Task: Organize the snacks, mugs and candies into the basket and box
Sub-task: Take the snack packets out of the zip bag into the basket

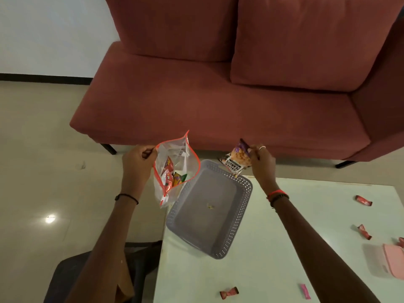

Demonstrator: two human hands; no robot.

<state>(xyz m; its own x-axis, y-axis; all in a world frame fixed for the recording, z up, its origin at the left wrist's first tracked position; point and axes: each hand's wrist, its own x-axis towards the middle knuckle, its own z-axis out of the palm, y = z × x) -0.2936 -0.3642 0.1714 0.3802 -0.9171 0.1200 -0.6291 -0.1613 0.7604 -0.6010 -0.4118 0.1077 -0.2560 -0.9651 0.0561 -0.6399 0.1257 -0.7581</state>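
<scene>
My left hand (136, 164) pinches the rim of a clear zip bag (175, 169) with a red edge, held open just left of the table. Red and green snack packets sit inside it. My right hand (261, 162) grips a packet of salted peanuts (237, 159) above the far end of the grey perforated basket (238, 206). The basket lies on the white table (273, 248) and holds only a small crumb. Several wrapped candies lie on the table: red ones (363, 200) (364, 231) (228, 293) and a pink one (305, 291).
A pink box (393, 260) sits at the table's right edge, partly cut off. A red sofa (218, 95) stands right behind the table. Tiled floor lies to the left, and my dark-clothed knee (140, 259) is beside the table's left edge.
</scene>
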